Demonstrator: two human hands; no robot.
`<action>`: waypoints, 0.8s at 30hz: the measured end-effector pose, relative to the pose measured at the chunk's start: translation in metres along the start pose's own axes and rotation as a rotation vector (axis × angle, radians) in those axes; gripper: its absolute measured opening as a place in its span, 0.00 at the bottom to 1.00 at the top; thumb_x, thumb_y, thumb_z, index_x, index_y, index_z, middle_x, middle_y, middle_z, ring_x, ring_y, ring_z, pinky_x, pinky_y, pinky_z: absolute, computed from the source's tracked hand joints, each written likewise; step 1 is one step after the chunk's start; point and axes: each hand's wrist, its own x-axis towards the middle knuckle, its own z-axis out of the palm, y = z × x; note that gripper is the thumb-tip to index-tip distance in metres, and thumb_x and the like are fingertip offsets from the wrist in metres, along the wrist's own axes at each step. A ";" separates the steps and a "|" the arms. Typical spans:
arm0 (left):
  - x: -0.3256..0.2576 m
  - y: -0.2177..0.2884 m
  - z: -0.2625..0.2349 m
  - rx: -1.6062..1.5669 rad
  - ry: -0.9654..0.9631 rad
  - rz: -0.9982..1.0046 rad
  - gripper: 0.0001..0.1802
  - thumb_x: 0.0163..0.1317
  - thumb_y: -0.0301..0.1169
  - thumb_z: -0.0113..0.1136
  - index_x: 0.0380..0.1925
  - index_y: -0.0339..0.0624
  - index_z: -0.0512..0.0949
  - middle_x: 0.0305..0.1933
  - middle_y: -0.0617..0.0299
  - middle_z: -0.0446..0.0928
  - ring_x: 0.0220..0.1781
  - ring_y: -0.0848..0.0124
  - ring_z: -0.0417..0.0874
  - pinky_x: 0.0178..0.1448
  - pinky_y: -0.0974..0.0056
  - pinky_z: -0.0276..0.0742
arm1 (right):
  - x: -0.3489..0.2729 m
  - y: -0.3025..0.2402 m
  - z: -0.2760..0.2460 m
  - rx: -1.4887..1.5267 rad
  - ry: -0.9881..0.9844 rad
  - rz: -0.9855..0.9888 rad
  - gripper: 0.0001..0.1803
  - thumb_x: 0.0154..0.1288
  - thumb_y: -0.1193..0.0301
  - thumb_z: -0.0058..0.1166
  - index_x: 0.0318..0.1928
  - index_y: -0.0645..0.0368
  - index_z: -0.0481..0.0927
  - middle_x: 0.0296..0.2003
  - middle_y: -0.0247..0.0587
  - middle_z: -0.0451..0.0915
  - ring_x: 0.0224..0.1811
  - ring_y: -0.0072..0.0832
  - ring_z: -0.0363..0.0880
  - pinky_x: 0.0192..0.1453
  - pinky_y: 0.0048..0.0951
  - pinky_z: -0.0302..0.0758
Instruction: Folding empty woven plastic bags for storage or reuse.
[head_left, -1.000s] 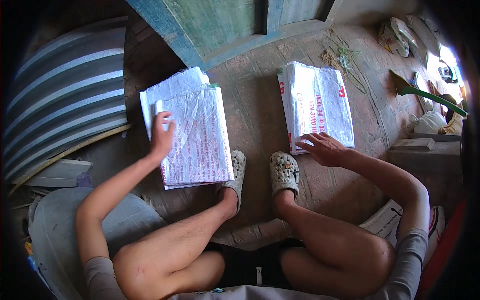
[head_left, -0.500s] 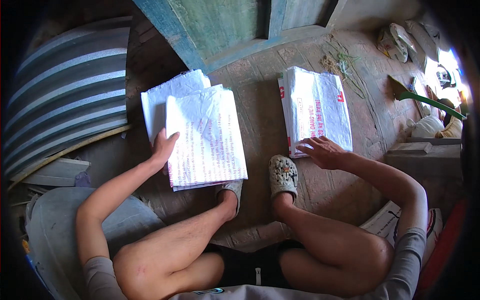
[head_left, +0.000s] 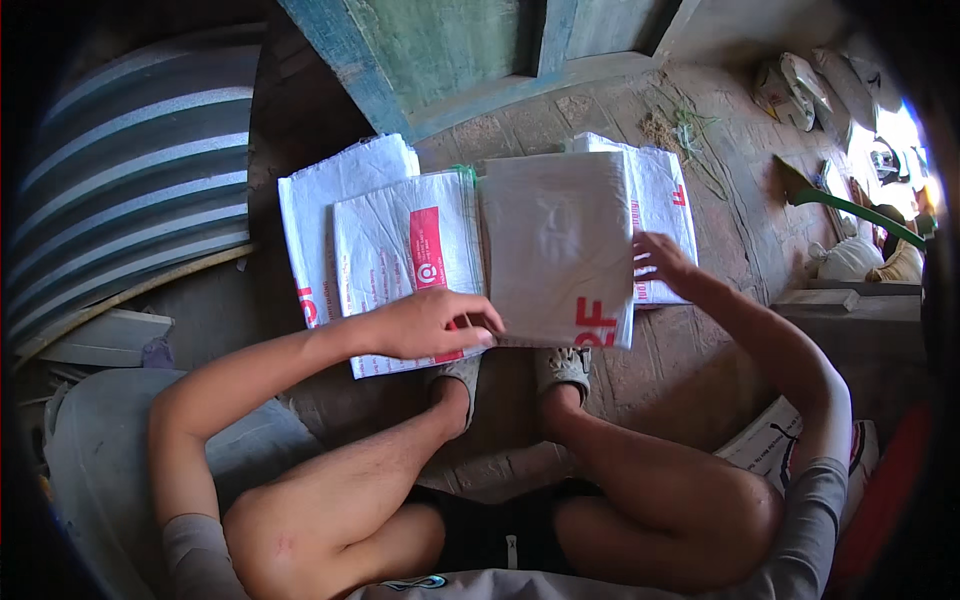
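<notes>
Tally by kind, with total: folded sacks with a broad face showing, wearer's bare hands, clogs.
Folded white plastic sacks with red print: 4 (layers beneath uncountable)
Bare hands: 2
Pale grey perforated clogs: 2
Total: 8

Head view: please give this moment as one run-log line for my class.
left hand: over left pile, near middle folded sack | right hand: at sack's right edge | right pile: partly covered | grip: unclear

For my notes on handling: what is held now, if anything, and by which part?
A folded sack is held: the right hand has its right edge, the left hand, apparently, its lower left corner.
</notes>
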 end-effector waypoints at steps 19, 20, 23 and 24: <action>0.123 -0.130 -0.098 0.757 0.440 -0.439 0.26 0.65 0.33 0.56 0.63 0.34 0.72 0.64 0.44 0.74 0.63 0.47 0.78 0.68 0.49 0.73 | 0.144 -0.038 0.094 -0.935 0.230 -0.522 0.36 0.59 0.69 0.61 0.70 0.57 0.70 0.65 0.54 0.74 0.67 0.48 0.73 0.74 0.46 0.68; 0.132 -0.129 -0.094 0.771 0.416 -0.497 0.27 0.65 0.33 0.56 0.63 0.34 0.71 0.64 0.44 0.74 0.63 0.47 0.78 0.68 0.49 0.74 | 0.154 -0.035 0.087 -0.937 0.237 -0.513 0.36 0.59 0.69 0.61 0.70 0.57 0.70 0.65 0.54 0.74 0.67 0.48 0.73 0.74 0.46 0.68; 0.137 -0.142 -0.091 0.725 0.566 -0.341 0.25 0.66 0.30 0.53 0.63 0.36 0.72 0.63 0.45 0.75 0.61 0.46 0.79 0.66 0.47 0.75 | 0.173 -0.053 0.079 -1.088 0.400 -0.589 0.42 0.59 0.69 0.61 0.75 0.56 0.62 0.65 0.54 0.74 0.60 0.48 0.80 0.64 0.43 0.79; 0.117 -0.151 -0.094 0.685 0.636 -0.295 0.25 0.65 0.29 0.51 0.63 0.38 0.73 0.63 0.45 0.75 0.60 0.45 0.79 0.65 0.46 0.75 | 0.167 -0.085 0.101 -0.942 0.205 -0.358 0.41 0.59 0.69 0.59 0.74 0.57 0.62 0.63 0.55 0.76 0.52 0.46 0.84 0.54 0.40 0.83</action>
